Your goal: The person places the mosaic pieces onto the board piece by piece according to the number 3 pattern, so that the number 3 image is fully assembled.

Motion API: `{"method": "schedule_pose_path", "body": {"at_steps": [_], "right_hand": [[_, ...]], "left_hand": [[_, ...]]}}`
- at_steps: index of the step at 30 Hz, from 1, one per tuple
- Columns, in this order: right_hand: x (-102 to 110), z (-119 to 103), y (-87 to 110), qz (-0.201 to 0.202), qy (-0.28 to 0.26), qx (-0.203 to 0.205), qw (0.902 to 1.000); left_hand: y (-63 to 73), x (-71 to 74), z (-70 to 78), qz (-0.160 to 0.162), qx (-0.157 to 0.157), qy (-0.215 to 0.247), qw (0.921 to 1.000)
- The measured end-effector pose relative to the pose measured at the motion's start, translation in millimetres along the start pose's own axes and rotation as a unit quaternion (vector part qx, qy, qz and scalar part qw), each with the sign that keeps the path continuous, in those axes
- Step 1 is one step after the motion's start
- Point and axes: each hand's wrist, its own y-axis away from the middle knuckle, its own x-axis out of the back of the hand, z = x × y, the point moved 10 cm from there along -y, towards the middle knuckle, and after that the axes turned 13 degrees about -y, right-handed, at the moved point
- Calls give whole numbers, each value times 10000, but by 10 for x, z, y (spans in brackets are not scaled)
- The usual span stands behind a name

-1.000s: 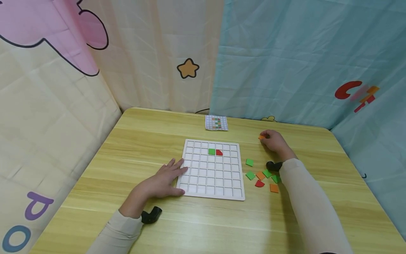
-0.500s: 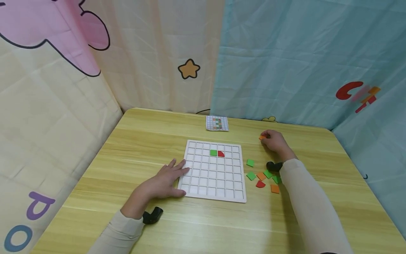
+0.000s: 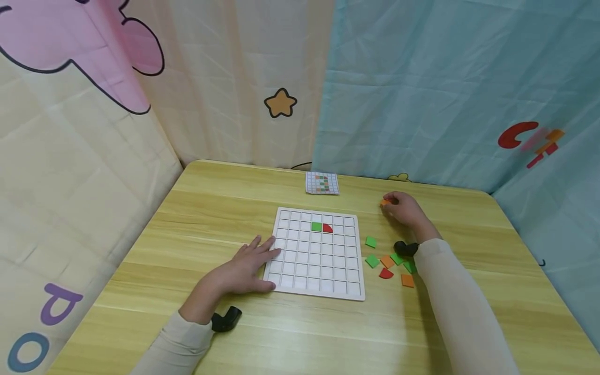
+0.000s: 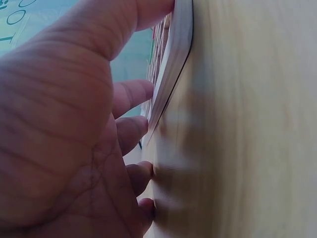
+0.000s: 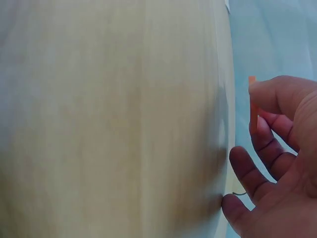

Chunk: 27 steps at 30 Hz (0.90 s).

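A white grid board (image 3: 304,271) lies on the table, with a green square tile (image 3: 316,227) and a red quarter-round tile (image 3: 327,228) in neighbouring cells of its second row. My left hand (image 3: 246,268) rests spread at the board's left side, thumb and fingertips on its edge; in the left wrist view the board's rim (image 4: 176,54) shows beside the thumb. Beyond the loose tiles, my right hand (image 3: 404,208) pinches an orange tile (image 3: 384,202) between thumb and fingers. The right wrist view shows that orange tile (image 5: 253,116) edge-on, the other fingers loosely bent.
Right of the board lie several loose tiles: green squares (image 3: 372,261), orange squares (image 3: 408,280) and a red quarter-round piece (image 3: 386,273). A small printed card (image 3: 322,183) with a coloured grid pattern lies near the table's back edge. Curtains (image 3: 412,94) hang behind the table.
The orange tile in my right hand has shifted slightly left and turned a little. The whole head view has drifted slightly; my left hand stays at the board's edge.
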Motion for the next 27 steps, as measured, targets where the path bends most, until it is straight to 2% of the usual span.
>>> {"method": "schedule_pose_path", "body": {"at_steps": [12, 27], "right_hand": [[-84, -174, 22, -265, -197, 178, 9993], [-306, -622, 100, -789, -263, 952, 9920]], "left_hand": [[3, -11, -14, 30, -29, -17, 10000], [-6, -11, -22, 23, 27, -83, 10000]]}}
